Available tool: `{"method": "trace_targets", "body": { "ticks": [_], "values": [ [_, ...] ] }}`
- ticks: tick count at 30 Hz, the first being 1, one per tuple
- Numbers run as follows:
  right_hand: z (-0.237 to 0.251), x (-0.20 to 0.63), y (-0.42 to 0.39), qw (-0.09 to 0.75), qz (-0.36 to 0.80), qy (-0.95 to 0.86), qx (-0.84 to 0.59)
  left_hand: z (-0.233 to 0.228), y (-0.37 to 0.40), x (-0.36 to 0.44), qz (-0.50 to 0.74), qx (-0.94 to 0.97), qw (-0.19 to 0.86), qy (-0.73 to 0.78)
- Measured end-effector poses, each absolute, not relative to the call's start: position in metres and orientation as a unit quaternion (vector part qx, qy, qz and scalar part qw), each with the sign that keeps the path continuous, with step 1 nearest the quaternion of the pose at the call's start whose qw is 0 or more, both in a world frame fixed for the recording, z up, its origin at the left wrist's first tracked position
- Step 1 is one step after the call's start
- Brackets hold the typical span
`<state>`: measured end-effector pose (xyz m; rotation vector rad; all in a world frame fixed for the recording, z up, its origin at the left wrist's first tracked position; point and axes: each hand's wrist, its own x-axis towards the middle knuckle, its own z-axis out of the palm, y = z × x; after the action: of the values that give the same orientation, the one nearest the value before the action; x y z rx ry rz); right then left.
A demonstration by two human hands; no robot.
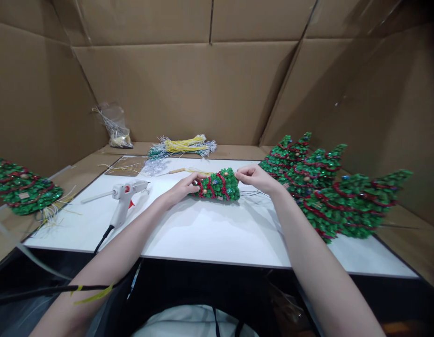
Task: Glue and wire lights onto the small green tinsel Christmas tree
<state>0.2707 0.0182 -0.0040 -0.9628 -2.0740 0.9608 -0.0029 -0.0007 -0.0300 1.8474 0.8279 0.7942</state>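
Note:
A small green Christmas tree (pixel 219 186) with red garland and little ornaments lies on its side on the white board (pixel 203 229). My left hand (pixel 185 186) grips its left end. My right hand (pixel 254 178) pinches its right end, where thin dark wires (pixel 254 193) trail out onto the board.
A white glue gun (pixel 124 194) with a black cord lies left of my hands. Several finished trees (pixel 322 187) are piled at the right and one (pixel 22 189) at the far left. Yellow and green wire bundles (pixel 184 146) and a plastic bag (pixel 113 124) sit at the back. Cardboard walls surround the board.

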Motion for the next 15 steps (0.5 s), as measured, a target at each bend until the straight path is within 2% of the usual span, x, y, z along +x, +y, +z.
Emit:
{"method": "trace_targets", "body": {
  "ticks": [15],
  "values": [
    [-0.0075,0.2721,0.0211,0.326,0.381,-0.784,-0.365,-0.0265,-0.0029,0.0004,0.320,0.766,0.434,0.349]
  ]
}}
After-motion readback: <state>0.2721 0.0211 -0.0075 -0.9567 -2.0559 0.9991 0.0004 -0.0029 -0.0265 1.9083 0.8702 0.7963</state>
